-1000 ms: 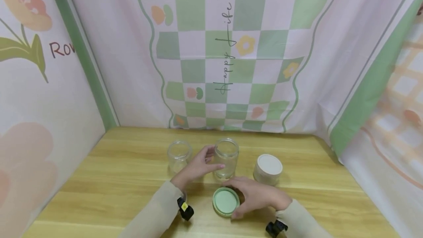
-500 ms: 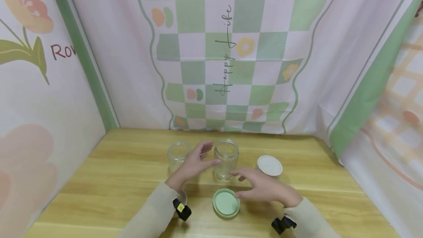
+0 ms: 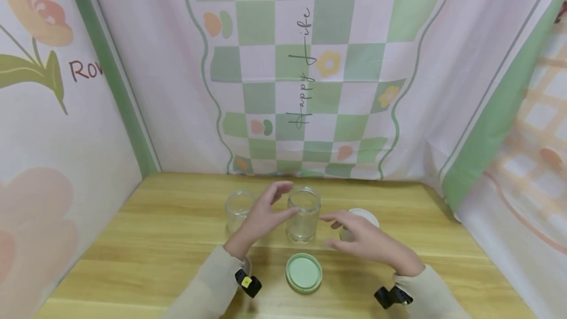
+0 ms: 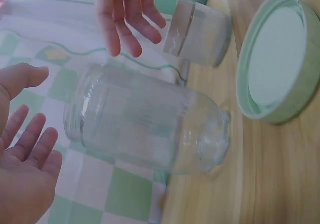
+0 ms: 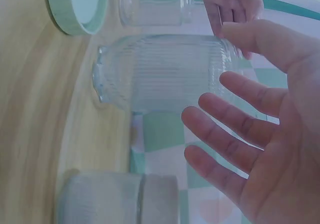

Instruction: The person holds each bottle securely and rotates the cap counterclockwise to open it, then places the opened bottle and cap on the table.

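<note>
A tall clear glass jar (image 3: 303,220) stands upright and uncapped in the middle of the table. My left hand (image 3: 262,216) hovers at its left side, thumb and fingers spread; in the left wrist view a gap shows between that hand (image 4: 27,169) and the jar (image 4: 145,119). On the jar's right, my right hand (image 3: 369,242) is raised, its fingers spread and holding nothing, as the right wrist view of the hand (image 5: 265,129) shows. In front of the jar lies a green round lid (image 3: 303,273), inner side up.
A shorter open glass jar (image 3: 235,208) stands at the left, partly behind my left hand. At the right is a jar with a whitish lid (image 3: 366,215), partly covered by my right hand. A pale round thing (image 3: 246,266) shows partly beneath my left wrist.
My right hand has moved away from the green lid, up and to the right, without it. My left hand has risen slightly beside the tall jar. Jars and lid stay put.
</note>
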`<state>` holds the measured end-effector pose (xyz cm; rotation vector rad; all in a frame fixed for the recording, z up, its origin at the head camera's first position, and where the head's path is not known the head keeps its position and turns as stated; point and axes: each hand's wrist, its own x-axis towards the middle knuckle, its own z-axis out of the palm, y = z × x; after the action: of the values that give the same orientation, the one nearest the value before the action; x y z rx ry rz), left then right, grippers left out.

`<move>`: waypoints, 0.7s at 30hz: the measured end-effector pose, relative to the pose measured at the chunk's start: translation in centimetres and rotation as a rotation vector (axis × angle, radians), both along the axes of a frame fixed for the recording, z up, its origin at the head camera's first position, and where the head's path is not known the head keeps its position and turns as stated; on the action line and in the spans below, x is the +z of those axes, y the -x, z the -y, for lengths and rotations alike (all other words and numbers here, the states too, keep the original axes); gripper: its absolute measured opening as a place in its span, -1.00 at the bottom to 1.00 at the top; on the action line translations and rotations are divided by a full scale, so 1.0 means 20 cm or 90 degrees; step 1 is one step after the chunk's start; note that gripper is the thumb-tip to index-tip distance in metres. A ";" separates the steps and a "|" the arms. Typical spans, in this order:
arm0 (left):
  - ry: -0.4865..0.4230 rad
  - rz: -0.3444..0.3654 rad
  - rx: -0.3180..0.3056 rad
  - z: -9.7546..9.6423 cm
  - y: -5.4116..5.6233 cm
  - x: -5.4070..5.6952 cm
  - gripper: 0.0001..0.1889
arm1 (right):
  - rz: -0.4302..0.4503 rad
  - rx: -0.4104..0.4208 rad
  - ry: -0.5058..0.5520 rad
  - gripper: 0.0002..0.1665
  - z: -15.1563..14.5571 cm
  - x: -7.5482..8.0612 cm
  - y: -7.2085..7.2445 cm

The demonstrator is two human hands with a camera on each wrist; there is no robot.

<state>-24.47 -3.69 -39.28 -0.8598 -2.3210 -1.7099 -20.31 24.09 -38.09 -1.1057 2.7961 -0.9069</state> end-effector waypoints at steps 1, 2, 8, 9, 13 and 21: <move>0.002 -0.008 -0.003 -0.01 0.00 0.00 -0.39 | -0.007 -0.004 0.001 -0.36 -0.01 0.00 0.00; 0.004 -0.015 -0.006 -0.02 -0.01 0.01 -0.40 | -0.016 -0.003 0.004 -0.38 -0.01 0.00 0.00; -0.007 -0.052 -0.043 -0.08 -0.02 0.04 -0.41 | -0.042 -0.021 0.020 -0.48 -0.07 0.03 0.00; -0.010 -0.057 -0.050 -0.09 -0.02 0.05 -0.41 | -0.037 -0.025 0.026 -0.49 -0.09 0.03 0.00; -0.018 -0.060 -0.071 -0.13 -0.04 0.06 -0.42 | -0.027 -0.036 0.039 -0.53 -0.13 0.05 -0.01; -0.014 -0.033 -0.108 -0.24 -0.07 0.08 -0.43 | -0.053 -0.071 0.040 -0.58 -0.22 0.07 -0.03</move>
<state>-22.97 1.18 -37.70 -1.1119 -2.2491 -1.7494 -19.71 28.45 -36.68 -1.0265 2.9424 -0.9874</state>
